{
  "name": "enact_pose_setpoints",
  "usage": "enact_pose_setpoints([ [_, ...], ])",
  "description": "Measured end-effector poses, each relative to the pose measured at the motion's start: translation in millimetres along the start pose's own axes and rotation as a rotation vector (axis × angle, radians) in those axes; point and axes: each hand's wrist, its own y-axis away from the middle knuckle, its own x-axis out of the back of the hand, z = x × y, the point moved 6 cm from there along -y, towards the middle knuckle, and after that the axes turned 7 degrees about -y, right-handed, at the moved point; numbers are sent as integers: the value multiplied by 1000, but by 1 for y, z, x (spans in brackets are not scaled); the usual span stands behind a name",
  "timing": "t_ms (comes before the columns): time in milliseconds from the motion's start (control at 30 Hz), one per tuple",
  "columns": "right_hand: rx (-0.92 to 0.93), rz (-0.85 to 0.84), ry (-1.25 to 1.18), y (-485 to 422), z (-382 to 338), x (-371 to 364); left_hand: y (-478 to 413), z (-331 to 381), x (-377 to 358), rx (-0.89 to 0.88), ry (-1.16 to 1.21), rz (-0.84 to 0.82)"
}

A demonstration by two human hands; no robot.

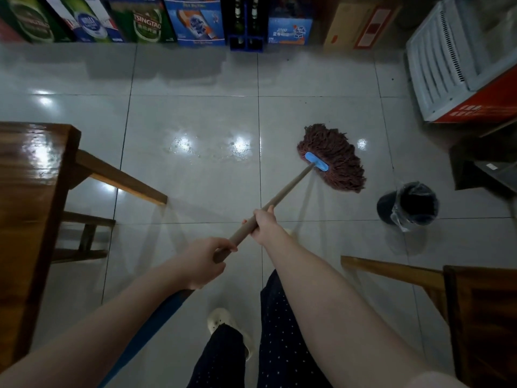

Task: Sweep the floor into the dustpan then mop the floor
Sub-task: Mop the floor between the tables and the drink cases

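Note:
A mop with a brown string head (333, 158) and a blue clamp lies spread on the glossy white tile floor (195, 177), right of centre. Its tan wooden handle (285, 191) runs down-left toward me and turns blue near its lower end. My right hand (265, 222) grips the handle higher up. My left hand (204, 261) grips it lower down, close to my body. Wet patches shine on the tiles left of the mop head. No dustpan is in view.
A wooden table (30, 197) with a bench under it stands at the left. Another wooden piece (475, 317) sits at the lower right. A dark bin with a plastic liner (411, 204) stands right of the mop. Beer cartons (145, 21) line the far wall; a white appliance (447, 60) is top right.

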Motion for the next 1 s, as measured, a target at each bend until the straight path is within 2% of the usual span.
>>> enact_pose_setpoints([
  [233,81,51,-9,-59,-145,24,-115,93,40,-62,90,29],
  [433,159,91,-83,-113,-290,43,-239,183,92,-163,69,25],
  [567,209,114,-83,-135,-361,45,-298,222,122,-192,67,10],
  [767,205,132,-66,-150,-385,48,-323,230,126,-176,134,-10],
  [1000,195,154,-29,-120,-335,40,-270,196,105,-144,236,-14],
])
